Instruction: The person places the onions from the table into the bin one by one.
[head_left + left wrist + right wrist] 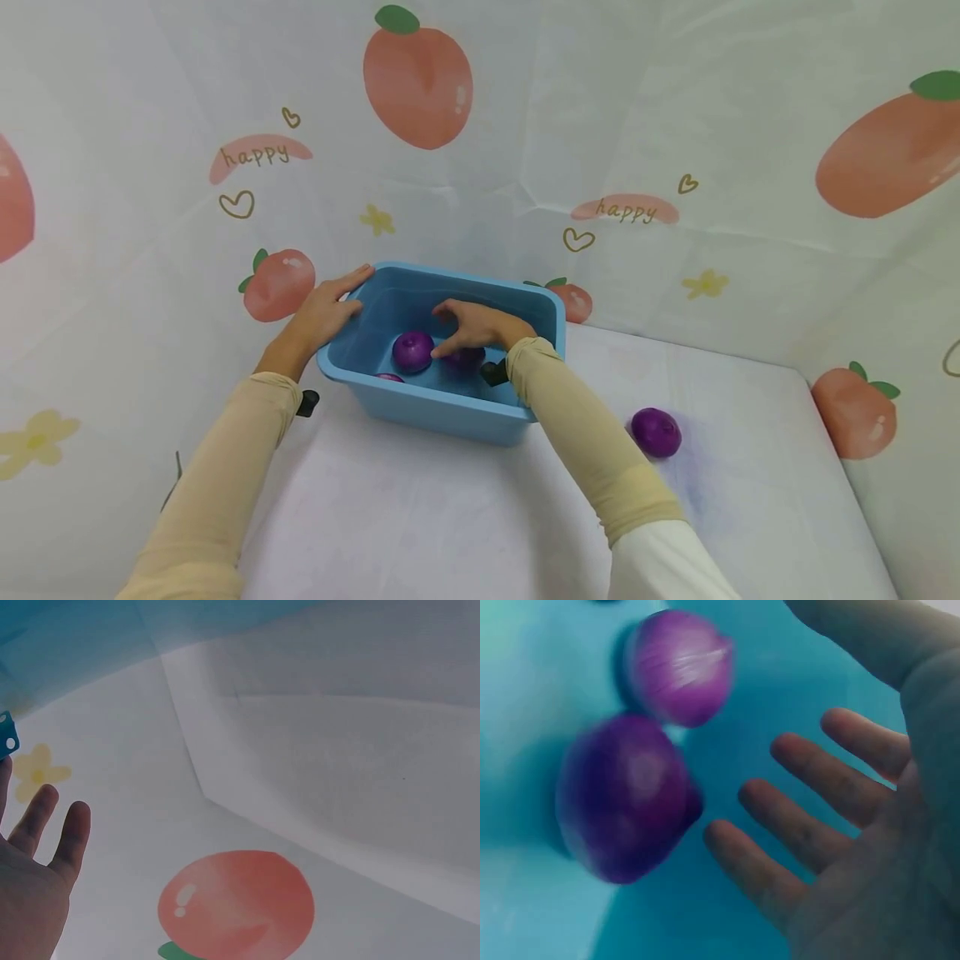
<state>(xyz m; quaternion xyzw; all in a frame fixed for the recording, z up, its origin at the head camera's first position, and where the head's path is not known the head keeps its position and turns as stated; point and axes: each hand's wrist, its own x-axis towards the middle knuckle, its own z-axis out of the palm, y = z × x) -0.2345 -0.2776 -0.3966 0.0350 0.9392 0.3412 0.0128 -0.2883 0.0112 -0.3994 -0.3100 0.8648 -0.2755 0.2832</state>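
A light blue plastic bin (442, 419) stands on the table with several purple onions inside. My left hand (324, 310) touches its left rim, the thumb lying over the edge; in the left wrist view two fingers (73, 836) stretch out straight below the bin. Inside the bin, my right hand (480, 323) hovers with fingers spread beside one onion (412, 352) and over another onion (467, 360), which it partly covers. The front wall hides most of a further onion (388, 377). The right wrist view shows straight fingers (757, 874) apart from a large dark onion (626, 799) and a lighter onion (682, 669).
One more onion (656, 432) lies on the white tabletop (757, 467), right of the bin and beside my right forearm. A white sheet (517, 100) printed with fruit hangs behind and at the sides, close to the bin's back.
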